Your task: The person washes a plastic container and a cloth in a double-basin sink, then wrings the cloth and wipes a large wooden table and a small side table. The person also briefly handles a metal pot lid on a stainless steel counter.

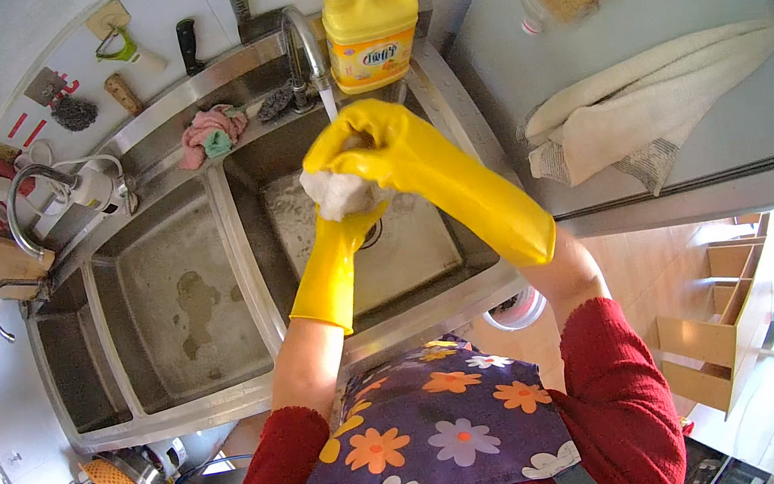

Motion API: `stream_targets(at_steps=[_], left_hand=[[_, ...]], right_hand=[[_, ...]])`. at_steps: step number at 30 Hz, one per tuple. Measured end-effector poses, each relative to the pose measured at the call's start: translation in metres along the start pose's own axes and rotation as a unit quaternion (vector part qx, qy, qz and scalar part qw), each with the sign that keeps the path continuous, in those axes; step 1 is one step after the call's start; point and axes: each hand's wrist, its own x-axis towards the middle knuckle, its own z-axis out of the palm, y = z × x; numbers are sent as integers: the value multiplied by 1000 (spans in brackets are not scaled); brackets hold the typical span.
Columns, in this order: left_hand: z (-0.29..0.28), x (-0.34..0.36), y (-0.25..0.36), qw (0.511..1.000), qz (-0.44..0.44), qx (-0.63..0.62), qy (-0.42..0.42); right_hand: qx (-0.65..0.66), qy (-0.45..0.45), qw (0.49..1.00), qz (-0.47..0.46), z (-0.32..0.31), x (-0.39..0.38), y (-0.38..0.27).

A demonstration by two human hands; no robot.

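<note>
While water runs from the curved steel tap, both yellow-gloved hands, left hand and right hand, clamp a white soapy cloth below it, over the steel sink basin; washing looks mid-way, rinsing unfinished.

Yellow detergent jug — white label — stands behind the faucet.

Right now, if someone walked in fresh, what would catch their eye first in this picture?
First, the two bright yellow rubber gloves, left hand and right hand, squeezing a white cloth over the right-hand sink basin, under the running tap. Behind the tap stands a big yellow detergent bottle. A cream towel lies crumpled on the counter to the right.
</note>
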Motion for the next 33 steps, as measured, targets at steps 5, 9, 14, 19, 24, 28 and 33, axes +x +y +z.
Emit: stream_targets(at_steps=[5,9,14,19,24,28,33], left_hand=[[20,7,-9,994,-22,-104,-28],[8,18,-2,987,116,113,14],[-13,34,5,925,235,295,55],[-41,45,13,880,304,362,-50],[-54,24,31,660,379,631,148],[-26,-23,49,545,270,775,172],[15,-28,51,505,344,791,-36]], right_hand=[[-401,130,895,-147,28,-22,56],[-452,270,817,-235,57,-13,117],[-265,247,929,72,50,23,164],[-113,174,964,168,35,37,199],[-109,102,964,218,29,44,247],[-147,151,920,331,12,60,268],[41,38,967,248,12,56,249]])
